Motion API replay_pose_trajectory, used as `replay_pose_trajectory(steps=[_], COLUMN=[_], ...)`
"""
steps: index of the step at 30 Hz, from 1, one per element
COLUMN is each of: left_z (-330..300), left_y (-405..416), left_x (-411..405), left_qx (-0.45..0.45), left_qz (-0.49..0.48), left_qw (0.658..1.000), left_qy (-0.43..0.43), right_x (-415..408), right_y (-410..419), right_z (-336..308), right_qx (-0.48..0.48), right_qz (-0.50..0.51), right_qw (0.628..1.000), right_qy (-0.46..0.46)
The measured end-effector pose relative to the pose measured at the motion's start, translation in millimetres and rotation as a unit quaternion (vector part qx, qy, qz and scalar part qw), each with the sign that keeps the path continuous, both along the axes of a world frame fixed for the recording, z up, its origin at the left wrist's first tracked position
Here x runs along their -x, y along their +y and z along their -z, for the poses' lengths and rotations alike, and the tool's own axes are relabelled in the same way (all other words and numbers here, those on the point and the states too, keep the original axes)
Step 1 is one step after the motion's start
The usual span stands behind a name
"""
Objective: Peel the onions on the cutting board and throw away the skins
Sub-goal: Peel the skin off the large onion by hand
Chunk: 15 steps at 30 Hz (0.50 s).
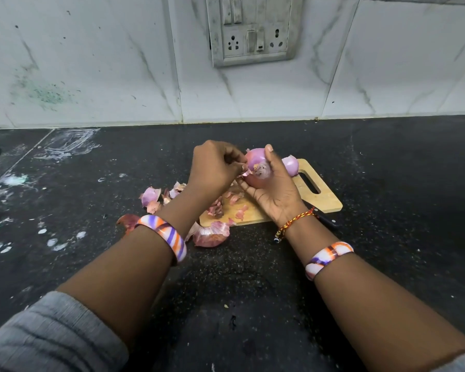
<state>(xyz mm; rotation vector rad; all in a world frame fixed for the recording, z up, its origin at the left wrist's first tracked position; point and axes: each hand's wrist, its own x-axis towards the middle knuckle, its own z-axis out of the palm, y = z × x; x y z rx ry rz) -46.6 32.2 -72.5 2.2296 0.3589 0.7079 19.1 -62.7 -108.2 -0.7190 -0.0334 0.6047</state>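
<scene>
Peeling well along, nothing yet thrown away.

The right hand (273, 191) cups an onion (257, 163) above the board (320, 200), thumb over its top; the left hand (215, 167) is closed in a pinch on a strip of skin (246, 173) at the onion's 9 o'clock side. A second onion (291, 165), seemingly bare, lies on the board at 2 o'clock. Loose skins (212, 233) litter the board and counter (387, 170) from 7 to 9 o'clock, so disposal remains.
</scene>
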Motion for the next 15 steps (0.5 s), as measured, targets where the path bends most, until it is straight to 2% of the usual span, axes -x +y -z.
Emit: replay_pose_trajectory(steps=[3, 5, 7, 9, 13, 15], left_z=[-11.6, -17.7, -22.0, -26.8, -20.1, -14.2], left_y=[-1.9, -3.9, -6.7, -8.1, -1.6, 6.4], left_x=[-3.5, -6.6, -8.7, -10.3, -9.8, -9.6], left_qx=[-0.046, -0.058, -0.094, -0.171, -0.241, -0.215], left_qz=[-0.006, 0.0, 0.023, 0.018, -0.019, -0.017], left_qw=[0.997, 0.987, 0.964, 0.936, 0.914, 0.928], left_qy=[0.069, 0.151, 0.25, 0.307, 0.327, 0.302], right_x=[1.0, 1.5, 2.4, 6.9, 0.8, -10.7], right_y=[0.9, 2.6, 3.5, 3.4, -1.5, -6.5], right_z=[2.3, 1.0, -5.2, -16.1, -32.5, -37.1], right_qx=[0.006, -0.007, -0.024, -0.027, -0.052, -0.012], right_qz=[0.003, 0.02, 0.042, 0.042, 0.068, 0.076], right_qw=[1.0, 0.999, 0.998, 0.997, 0.994, 0.996], right_qy=[0.022, 0.04, 0.052, 0.057, 0.069, 0.042])
